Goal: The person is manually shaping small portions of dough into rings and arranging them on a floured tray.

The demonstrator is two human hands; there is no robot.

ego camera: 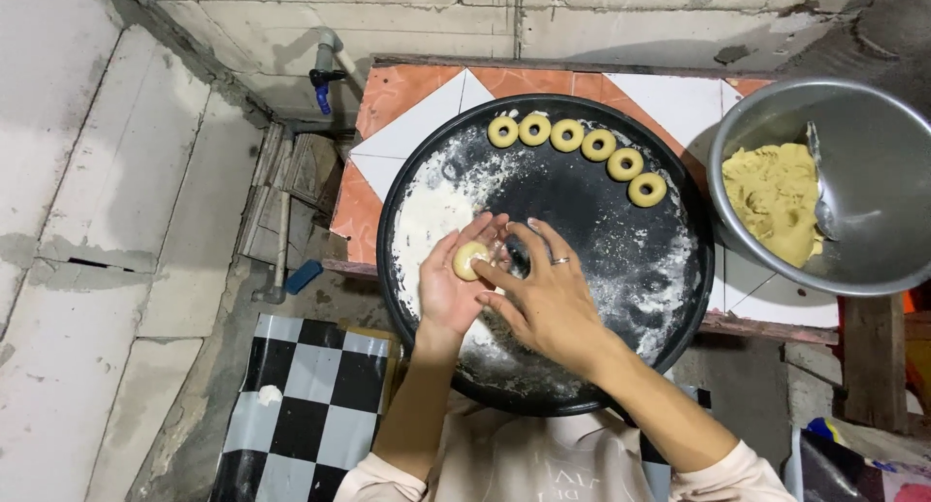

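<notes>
Two hands at work over one round black tray (pixel 679 269), logged left to right. Left hand (pixel 456 284): palm up, fingers loosely cupped, cradling a small dough ball (pixel 469 259). Right hand (pixel 548 293): fingers spread, tips touching the ball, gripping nothing. Risk, as I judge it: the soft ball could stick to a palm or roll onto the floured patch (pixel 436 211). Six dough rings (pixel 567 135) line the tray's far rim, well apart from my hands. Metal bowl (pixel 873 259), right, on the tiled surface (pixel 417 114), holds dough (pixel 771 196) and a spoon (pixel 819 187). Nothing blocks the way there.
</notes>
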